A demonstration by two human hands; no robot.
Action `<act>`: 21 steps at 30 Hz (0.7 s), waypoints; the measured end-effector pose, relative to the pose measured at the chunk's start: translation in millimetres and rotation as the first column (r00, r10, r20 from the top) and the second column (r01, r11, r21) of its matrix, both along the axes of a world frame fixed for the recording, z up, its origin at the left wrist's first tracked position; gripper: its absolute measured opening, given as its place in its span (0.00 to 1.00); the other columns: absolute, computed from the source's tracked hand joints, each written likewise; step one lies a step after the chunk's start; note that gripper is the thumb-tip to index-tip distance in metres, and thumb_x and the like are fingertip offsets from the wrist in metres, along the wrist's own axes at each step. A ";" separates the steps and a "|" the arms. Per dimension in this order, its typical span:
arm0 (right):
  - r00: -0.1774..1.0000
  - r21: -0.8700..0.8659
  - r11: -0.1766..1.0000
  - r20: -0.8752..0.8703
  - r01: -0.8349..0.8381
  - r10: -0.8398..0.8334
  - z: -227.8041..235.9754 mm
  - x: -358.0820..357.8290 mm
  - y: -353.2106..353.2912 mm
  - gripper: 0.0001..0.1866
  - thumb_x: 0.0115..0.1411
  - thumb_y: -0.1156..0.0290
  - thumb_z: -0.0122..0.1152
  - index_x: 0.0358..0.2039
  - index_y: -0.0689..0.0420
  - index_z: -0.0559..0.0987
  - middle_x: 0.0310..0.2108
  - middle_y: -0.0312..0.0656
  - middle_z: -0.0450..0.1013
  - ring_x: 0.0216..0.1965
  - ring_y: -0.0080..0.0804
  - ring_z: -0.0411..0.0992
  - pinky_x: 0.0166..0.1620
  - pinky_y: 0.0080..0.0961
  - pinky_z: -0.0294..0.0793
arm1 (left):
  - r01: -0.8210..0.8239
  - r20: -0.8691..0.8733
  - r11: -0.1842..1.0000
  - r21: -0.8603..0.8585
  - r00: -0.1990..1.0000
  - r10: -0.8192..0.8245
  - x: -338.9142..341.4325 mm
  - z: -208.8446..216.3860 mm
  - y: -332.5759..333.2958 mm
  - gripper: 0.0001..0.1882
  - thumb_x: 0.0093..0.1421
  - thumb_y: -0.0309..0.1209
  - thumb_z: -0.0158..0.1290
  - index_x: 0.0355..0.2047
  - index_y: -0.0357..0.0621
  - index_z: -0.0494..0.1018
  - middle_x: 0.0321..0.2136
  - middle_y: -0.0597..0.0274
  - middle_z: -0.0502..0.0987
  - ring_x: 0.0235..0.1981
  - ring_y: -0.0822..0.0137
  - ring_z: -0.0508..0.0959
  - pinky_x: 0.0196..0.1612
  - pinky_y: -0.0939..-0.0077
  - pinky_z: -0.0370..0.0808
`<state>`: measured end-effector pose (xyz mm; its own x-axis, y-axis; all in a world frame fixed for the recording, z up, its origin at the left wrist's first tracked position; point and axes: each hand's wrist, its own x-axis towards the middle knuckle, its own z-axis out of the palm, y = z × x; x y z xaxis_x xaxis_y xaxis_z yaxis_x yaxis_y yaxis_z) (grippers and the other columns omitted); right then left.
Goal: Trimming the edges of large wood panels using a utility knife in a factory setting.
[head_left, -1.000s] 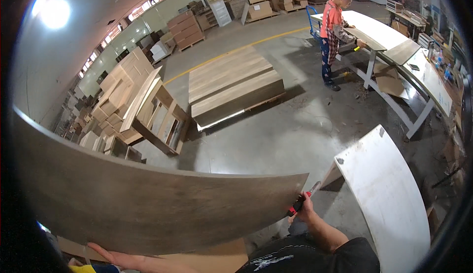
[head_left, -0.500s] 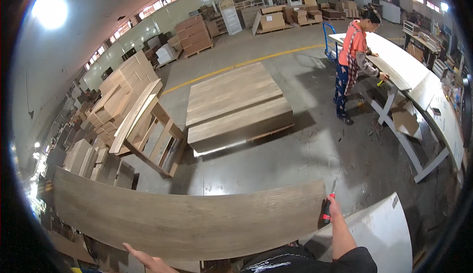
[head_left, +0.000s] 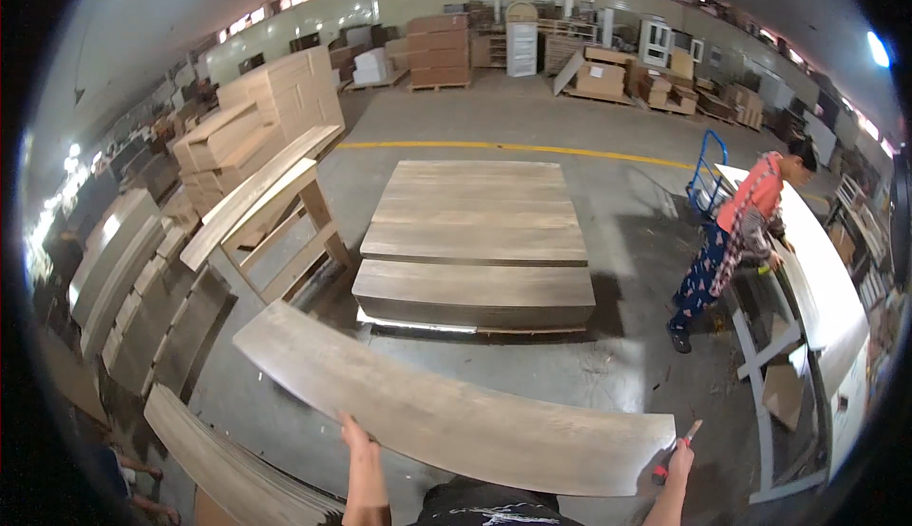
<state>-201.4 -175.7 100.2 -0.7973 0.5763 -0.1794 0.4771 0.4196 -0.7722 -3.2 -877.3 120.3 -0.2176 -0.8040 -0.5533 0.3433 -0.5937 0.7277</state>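
A long wood-grain board (head_left: 456,412) spans the space in front of me, tilted, its left end farther away. My left hand (head_left: 359,434) is closed on its near edge, the thumb side showing and the other fingers hidden under the board. At the right end, my right hand (head_left: 678,462) is wrapped round a bladed tool (head_left: 659,475) with a red and black handle, its short blade pointing up past the hand. This hand is right against the board's end; whether it also bears the board I cannot tell.
Stacked wood-grain boards (head_left: 475,212) lie on a pallet ahead. A wooden frame stand (head_left: 285,231) is at left, beside cartons (head_left: 280,98). More boards (head_left: 237,459) are stacked at lower left, near another person's arms (head_left: 142,488). A co-worker (head_left: 741,231) leans over a white worktable (head_left: 826,269) at right.
My view has turned left. My left hand, open and apart from the board before, now grips its near edge. The board has shifted, its left end swung away from me; the right hand keeps the tool.
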 end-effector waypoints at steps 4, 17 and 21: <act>0.999 -0.003 1.000 -0.047 -0.014 0.014 30.8 -62.8 -29.7 0.27 0.63 0.56 0.54 0.36 0.77 0.79 0.27 0.55 0.76 0.34 0.40 0.72 0.41 0.43 0.69 | 0.045 -0.057 0.998 0.035 0.997 -0.043 -107.4 -45.7 -20.3 0.33 0.75 0.52 0.41 0.65 0.36 0.63 0.61 0.50 0.72 0.57 0.48 0.76 0.57 0.47 0.76; 0.965 0.186 0.948 0.001 -0.259 0.263 11.6 -454.0 -113.3 0.29 0.69 0.55 0.51 0.34 0.76 0.77 0.26 0.55 0.74 0.32 0.42 0.69 0.40 0.43 0.68 | -0.022 0.053 0.954 0.298 0.999 0.006 -396.7 -100.0 -88.6 0.33 0.77 0.51 0.34 0.68 0.34 0.58 0.65 0.48 0.68 0.63 0.47 0.72 0.63 0.46 0.74; 0.943 0.161 0.934 -0.046 -0.318 0.329 5.3 -563.9 -159.8 0.29 0.69 0.54 0.52 0.35 0.76 0.78 0.27 0.54 0.75 0.34 0.41 0.69 0.43 0.40 0.70 | -0.072 0.157 0.924 0.376 0.988 0.013 -473.7 -110.3 -121.2 0.34 0.77 0.51 0.35 0.68 0.32 0.58 0.64 0.47 0.69 0.62 0.47 0.73 0.62 0.46 0.75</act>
